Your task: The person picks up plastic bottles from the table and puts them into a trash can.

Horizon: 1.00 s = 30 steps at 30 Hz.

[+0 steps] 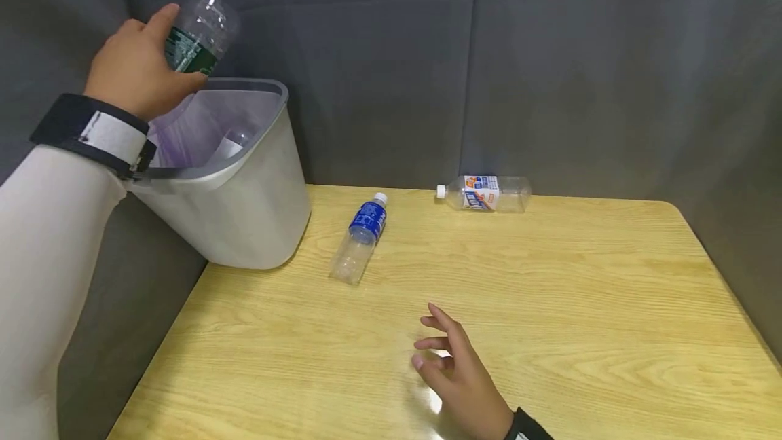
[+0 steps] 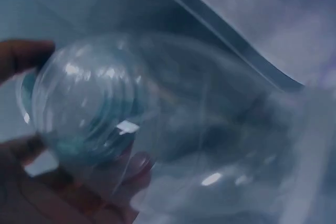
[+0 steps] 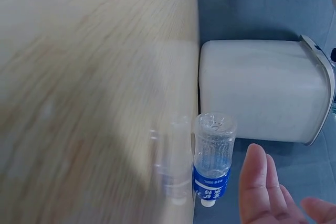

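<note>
High at the left in the head view, my left hand grips a clear plastic bottle with a green label, tilted over the mouth of a trash bin. The same bottle fills much of the left wrist view, blurred, with fingers around it. My right hand hovers above the front of the table, fingers loosely bent and holding nothing. Nearest to it lies a clear bottle with a blue label and white cap. Farther back another clear bottle with an orange, white and blue label lies on its side.
The bin stands at the table's back left corner; a purplish liner and a clear item with a white part show inside. Dark grey cloth hangs behind and along both sides of the wood-grain table.
</note>
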Each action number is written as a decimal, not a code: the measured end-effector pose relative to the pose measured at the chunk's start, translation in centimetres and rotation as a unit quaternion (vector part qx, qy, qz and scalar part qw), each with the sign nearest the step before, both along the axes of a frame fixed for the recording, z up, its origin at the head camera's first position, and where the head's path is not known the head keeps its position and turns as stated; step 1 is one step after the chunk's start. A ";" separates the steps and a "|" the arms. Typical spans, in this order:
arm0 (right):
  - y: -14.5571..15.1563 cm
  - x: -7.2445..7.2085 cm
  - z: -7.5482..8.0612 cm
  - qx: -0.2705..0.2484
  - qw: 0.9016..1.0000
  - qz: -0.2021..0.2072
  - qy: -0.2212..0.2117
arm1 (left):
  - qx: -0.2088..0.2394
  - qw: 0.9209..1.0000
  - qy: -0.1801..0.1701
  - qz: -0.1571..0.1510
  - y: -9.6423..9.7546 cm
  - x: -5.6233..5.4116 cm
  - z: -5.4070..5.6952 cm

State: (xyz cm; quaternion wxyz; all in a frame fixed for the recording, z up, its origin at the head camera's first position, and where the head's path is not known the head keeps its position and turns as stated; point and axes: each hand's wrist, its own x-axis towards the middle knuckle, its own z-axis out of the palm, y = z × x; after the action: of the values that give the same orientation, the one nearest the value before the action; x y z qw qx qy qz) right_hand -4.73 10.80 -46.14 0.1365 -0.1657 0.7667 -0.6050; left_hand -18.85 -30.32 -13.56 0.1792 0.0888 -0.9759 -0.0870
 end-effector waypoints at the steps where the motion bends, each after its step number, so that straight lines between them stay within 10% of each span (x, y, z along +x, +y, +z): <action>1: 0.0 0.0 0.0 0.000 1.000 -0.001 -0.001 | -0.009 1.000 -0.016 0.009 -0.5 -0.4 -0.1; 8: 0.1 0.0 -0.1 0.007 1.000 -0.005 0.008 | -0.024 0.994 -0.090 0.053 -3.1 -0.7 -0.8; 16: 0.1 -0.1 -0.2 0.008 1.000 0.004 0.020 | -0.020 0.994 -0.091 0.051 -3.4 0.1 -1.1; 25: 0.5 -0.9 0.1 0.026 0.998 0.027 0.040 | -0.017 0.999 -0.025 -0.023 1.0 2.3 -1.0; 30: 0.6 -4.0 1.0 0.040 0.997 0.041 0.052 | -0.014 0.996 0.035 -0.077 4.8 4.8 -3.4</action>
State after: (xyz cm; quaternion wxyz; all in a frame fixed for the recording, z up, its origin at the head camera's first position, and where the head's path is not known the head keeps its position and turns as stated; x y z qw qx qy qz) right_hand -8.76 11.45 -45.10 0.1278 -0.2225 0.7890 -0.5582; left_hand -14.02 -25.56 -16.98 0.2075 0.0079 -0.9741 -0.0899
